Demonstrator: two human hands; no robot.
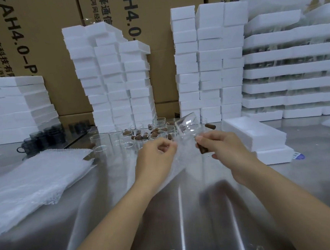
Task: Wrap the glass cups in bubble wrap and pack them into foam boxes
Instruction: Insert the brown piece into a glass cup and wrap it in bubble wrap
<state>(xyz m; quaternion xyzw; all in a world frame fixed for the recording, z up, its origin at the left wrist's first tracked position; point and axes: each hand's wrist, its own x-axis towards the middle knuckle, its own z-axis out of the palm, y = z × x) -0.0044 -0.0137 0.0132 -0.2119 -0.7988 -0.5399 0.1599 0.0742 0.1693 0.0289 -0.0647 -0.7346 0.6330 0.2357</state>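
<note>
While the left hand point(158, 155) pinches a bubble wrap sheet point(179, 163) over the steel table point(128, 217), the right hand point(225, 146) grips a tilted glass cup point(187, 126) by its brown handle point(203, 151), just above the sheet; beyond stand loose cups point(121, 137), then foam box stacks point(206, 61).

Tilted, brown-handled clear glass cup point(188, 123) over a crumpled bubble wrap sheet point(180, 160), near a white foam box point(254, 135)

Two hands, left hand point(156, 156) and right hand point(223, 148); one raised cup point(188, 125); one bubble wrap sheet point(180, 163); one bubble wrap pile point(35, 180); two nearby foam boxes point(254, 135); table cups point(121, 137) too crowded to count.
</note>
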